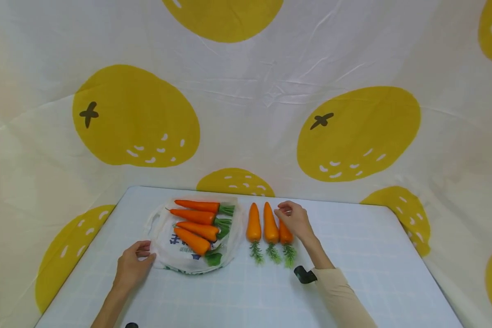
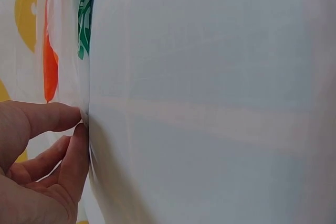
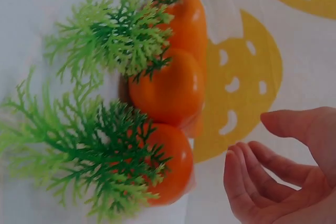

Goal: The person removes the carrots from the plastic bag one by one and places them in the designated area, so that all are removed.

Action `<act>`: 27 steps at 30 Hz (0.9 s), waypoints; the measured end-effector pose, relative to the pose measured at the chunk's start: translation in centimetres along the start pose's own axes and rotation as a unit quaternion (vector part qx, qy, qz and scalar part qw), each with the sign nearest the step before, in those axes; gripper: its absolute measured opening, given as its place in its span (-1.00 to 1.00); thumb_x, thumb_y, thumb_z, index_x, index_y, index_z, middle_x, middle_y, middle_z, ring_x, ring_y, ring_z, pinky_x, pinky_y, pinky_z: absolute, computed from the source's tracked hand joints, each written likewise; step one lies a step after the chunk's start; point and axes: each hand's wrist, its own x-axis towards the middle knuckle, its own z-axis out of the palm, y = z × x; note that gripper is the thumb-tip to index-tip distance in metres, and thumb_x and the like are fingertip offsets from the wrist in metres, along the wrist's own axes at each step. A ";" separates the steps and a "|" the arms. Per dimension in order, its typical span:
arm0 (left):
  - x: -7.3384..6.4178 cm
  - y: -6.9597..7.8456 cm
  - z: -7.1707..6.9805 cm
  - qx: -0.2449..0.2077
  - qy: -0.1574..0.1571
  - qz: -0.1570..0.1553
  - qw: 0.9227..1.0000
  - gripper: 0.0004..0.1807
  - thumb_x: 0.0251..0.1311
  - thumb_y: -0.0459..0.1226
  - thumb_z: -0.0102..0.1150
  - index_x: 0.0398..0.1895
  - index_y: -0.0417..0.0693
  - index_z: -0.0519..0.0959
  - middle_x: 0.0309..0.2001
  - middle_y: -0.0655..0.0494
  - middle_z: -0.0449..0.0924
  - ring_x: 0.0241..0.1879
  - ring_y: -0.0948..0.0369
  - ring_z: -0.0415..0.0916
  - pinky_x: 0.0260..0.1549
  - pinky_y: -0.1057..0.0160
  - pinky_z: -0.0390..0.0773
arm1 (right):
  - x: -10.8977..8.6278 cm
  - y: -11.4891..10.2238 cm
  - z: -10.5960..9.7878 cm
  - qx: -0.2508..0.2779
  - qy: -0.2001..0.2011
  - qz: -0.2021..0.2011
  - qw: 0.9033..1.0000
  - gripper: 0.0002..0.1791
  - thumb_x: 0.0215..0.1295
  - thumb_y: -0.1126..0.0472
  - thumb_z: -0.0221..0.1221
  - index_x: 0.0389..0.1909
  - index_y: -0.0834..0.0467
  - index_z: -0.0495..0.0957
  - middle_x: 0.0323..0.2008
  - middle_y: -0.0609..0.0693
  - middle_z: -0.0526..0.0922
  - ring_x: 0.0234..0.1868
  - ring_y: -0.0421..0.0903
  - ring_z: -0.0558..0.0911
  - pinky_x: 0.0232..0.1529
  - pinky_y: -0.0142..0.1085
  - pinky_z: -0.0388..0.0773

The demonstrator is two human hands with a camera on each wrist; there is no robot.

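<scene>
My left hand (image 1: 134, 266) is at the left edge of a white plastic bag (image 1: 164, 248) lying flat on the table. In the left wrist view, the thumb and forefinger of that hand (image 2: 47, 156) pinch the bag's edge. Several orange carrots (image 1: 192, 216) with short green tops lie on the bag, side by side. To its right are three carrots with feathery leaves: a left one (image 1: 253, 223), a middle one (image 1: 270, 225) and a right one (image 1: 286, 234). Above the right one hovers my right hand (image 1: 296, 221), thumb and fingers apart with nothing between them.
A pale checked cloth covers the table (image 1: 229, 300). Behind it hangs a white curtain (image 1: 246, 114) printed with large yellow fruit. A small black device (image 1: 304, 275) sits at the right wrist, beside a beige sleeve (image 1: 340, 294).
</scene>
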 end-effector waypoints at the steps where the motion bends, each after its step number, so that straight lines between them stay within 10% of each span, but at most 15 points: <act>1: 0.0 0.0 0.0 0.000 0.000 0.002 1.000 -0.52 0.34 -0.39 0.24 0.26 -0.44 0.42 0.12 -0.41 0.53 0.05 -0.20 0.52 0.08 -0.20 0.54 | 0.0 -0.3 0.1 0.001 -0.002 -0.005 1.000 -0.71 0.33 0.25 0.33 -0.05 0.37 0.65 -0.21 0.19 0.73 -0.16 0.18 0.70 -0.03 -0.01 0.67; 27: -0.7 0.2 0.0 0.002 0.012 0.016 1.000 -0.53 0.36 -0.38 0.19 0.26 -0.46 0.41 0.12 -0.43 0.51 0.06 -0.23 0.50 0.11 -0.24 0.49 | -1.2 -7.9 5.7 0.033 -0.112 -0.104 0.988 -0.69 0.42 0.22 0.27 0.04 0.34 0.62 -0.07 0.16 0.71 -0.09 0.10 0.70 -0.03 -0.09 0.67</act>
